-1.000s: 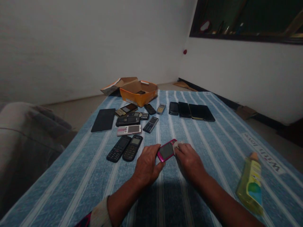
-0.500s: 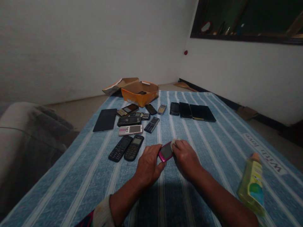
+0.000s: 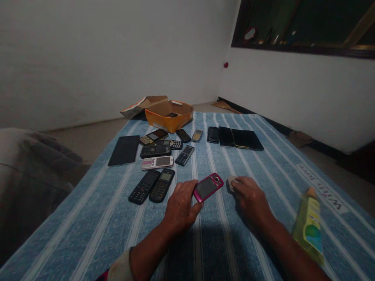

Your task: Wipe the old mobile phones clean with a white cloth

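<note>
My left hand grips a pink mobile phone by its left end, thumb below and fingers above. The phone is tilted, with its grey screen and silver keys facing up. To the right of it, my right hand pinches a small whitish wad, perhaps cloth or tissue; part of it is hidden by the fingers. The wad and the phone are apart. Left of my left hand, a black keypad phone and another black keypad phone lie side by side.
Several more phones lie beyond, among them a white-and-pink phone, a black tablet and a row of dark touchscreen phones. An open orange box stands behind them. At right is a yellow-green liquid bottle on the striped blue cloth.
My right hand has moved right with the whitish wad, off the pink phone, uncovering its right end. My left hand still holds the phone. The view has shifted slightly.
</note>
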Motion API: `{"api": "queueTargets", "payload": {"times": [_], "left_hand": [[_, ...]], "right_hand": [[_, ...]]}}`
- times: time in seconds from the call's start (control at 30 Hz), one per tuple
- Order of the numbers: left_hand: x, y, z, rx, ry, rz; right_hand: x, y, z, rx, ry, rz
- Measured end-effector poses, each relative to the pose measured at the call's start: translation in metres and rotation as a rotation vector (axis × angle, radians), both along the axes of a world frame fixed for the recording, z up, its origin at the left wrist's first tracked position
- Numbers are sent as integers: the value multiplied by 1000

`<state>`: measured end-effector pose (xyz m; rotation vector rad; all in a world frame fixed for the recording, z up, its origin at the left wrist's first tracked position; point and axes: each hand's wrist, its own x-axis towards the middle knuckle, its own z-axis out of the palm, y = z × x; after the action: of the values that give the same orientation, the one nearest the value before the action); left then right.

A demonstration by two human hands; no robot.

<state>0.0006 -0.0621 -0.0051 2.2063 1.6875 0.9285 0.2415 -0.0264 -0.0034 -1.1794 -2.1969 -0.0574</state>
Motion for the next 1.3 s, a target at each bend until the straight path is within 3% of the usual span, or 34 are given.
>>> {"api": "queueTargets", "payload": {"times": [0.2,0.37,0.6,0.93,1.13,1.3], "left_hand": [[0,0,-1,13,23,-2],[-1,1,-4,28,18,-10],[1,0,-1,3,18,-2],[0,1,-6,19,8,-3],[-7,5,-5,-47,-28,-48],[-11,7,-8,-91,-99,-49]], "right_hand": [[-12,10,1,13,51,-1],[-38,5,-4,-9,-65,94],[-45,0,-10,-8,-137,78],[-78,-21,-19,200,-120,248],[-72,-28,-19,147,-91,341],[-82,-21,-11,87,-112,327]]}}
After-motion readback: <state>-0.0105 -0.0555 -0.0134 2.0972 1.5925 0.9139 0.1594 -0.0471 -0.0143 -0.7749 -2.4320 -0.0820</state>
